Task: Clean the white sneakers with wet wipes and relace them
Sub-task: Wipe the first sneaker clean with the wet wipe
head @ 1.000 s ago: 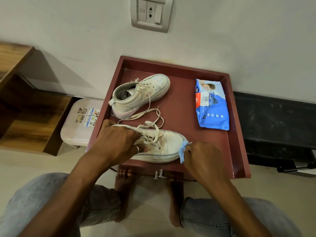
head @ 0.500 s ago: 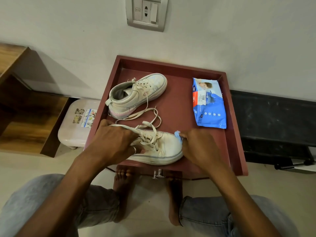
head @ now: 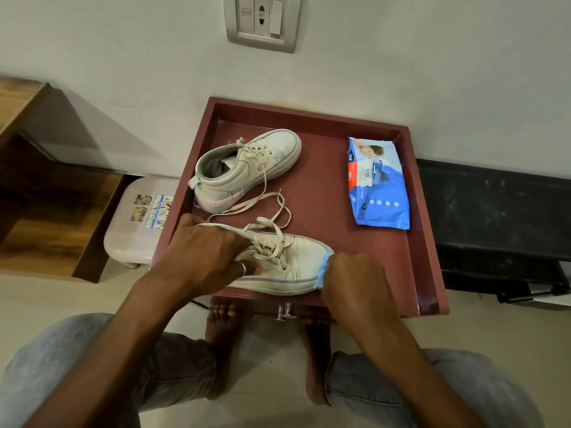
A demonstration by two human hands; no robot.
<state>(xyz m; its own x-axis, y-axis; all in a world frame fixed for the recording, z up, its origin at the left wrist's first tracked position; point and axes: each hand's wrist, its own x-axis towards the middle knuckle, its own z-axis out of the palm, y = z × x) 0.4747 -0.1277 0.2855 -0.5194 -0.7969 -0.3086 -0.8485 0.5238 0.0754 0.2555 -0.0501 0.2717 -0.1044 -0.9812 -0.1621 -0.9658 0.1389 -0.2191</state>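
Two white sneakers lie on a dark red tray-top table (head: 318, 193). The near sneaker (head: 296, 261) points right at the front edge, its laces loose. My left hand (head: 210, 251) grips it around the collar and tongue, covering the heel end. My right hand (head: 352, 279) presses a light blue wet wipe (head: 323, 270) against the toe end of the sole. The far sneaker (head: 247, 168) rests behind, toe toward the back right, with untied laces trailing forward. A blue pack of wet wipes (head: 378, 186) lies flat at the right of the table.
A pale plastic stool (head: 139, 223) with stickers stands left of the table, beside a wooden shelf (head: 46, 217). A black ledge (head: 500, 217) runs along the wall at right. My knees and bare feet are under the table's front edge.
My right hand with the wipe slid from the top of the toe down to the front of the sole. My left hand kept its hold on the near sneaker.
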